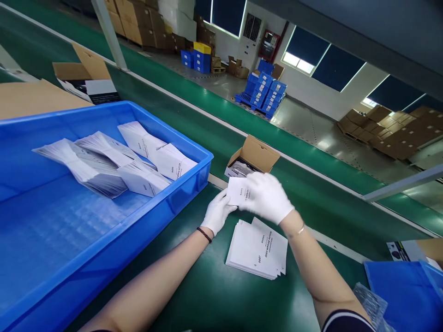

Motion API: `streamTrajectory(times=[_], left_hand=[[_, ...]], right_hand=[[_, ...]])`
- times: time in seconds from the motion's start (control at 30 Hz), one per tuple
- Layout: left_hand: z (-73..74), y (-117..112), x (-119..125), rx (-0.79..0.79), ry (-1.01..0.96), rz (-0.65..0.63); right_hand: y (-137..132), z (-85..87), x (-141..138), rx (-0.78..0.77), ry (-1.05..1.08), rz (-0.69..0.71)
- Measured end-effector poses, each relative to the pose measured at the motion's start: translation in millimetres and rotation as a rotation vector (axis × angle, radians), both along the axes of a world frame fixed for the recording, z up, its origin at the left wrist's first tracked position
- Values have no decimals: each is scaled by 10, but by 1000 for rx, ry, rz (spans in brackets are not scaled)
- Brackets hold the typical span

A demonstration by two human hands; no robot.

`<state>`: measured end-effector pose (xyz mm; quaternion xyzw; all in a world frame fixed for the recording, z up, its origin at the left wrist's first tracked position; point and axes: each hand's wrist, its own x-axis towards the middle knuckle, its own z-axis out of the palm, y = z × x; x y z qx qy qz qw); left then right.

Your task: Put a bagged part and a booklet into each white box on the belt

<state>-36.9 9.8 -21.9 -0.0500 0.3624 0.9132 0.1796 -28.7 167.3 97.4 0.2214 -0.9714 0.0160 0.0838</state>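
Note:
My left hand (218, 212), in a white glove, pinches the left edge of a white printed booklet (236, 190). At the booklet's right side is my right hand (268, 196), also gloved and slightly blurred, its fingers closed over that edge and partly hidden. Just behind the hands an open cardboard box (259, 154) has its lid raised, with a clear-wrapped item (241, 168) inside. Nearer to me, a loose stack of white booklets (256, 249) lies on the green work surface (214, 295), below both hands.
A large blue bin (104, 249) on the left holds several bundles of booklets (100, 159). Another open box (86, 74) stands behind it. To the right are a blue container (398, 286) and clear plastic wrap (370, 302). A pale rail (194, 108) runs along the far side.

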Motion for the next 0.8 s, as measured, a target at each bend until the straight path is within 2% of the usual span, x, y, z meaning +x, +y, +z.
streamTrajectory(times=[0.07,0.13,0.27,0.33,0.43,0.5,0.57,0.67,0.73,0.8], left_hand=[[-4,-7,-3,32,8,-32],[-16,-22,-9,87,-6,-74],[-56,-54,-14,137,-117,-80],[-66,-60,-11,124,-143,-86],[-47,-59,-2,99,-139,-115],[-23,-56,5,90,-138,-127],[-7,-52,14,76,-138,-129],[-29,-35,40,20,-66,-123],[-70,-17,69,-61,64,-125],[-109,1,103,-172,216,-139]], right_hand=[[-136,-155,225,209,-62,70],[-203,-252,282,263,-43,29],[-81,-246,6,159,155,-154],[21,-264,-214,131,167,-272],[122,-393,-467,89,-75,-446],[153,-480,-492,50,-210,-508],[170,-505,-351,16,-171,-497],[227,-432,155,-23,-38,-529],[317,-379,598,-64,-104,-700],[443,-391,1031,-124,-274,-926]])
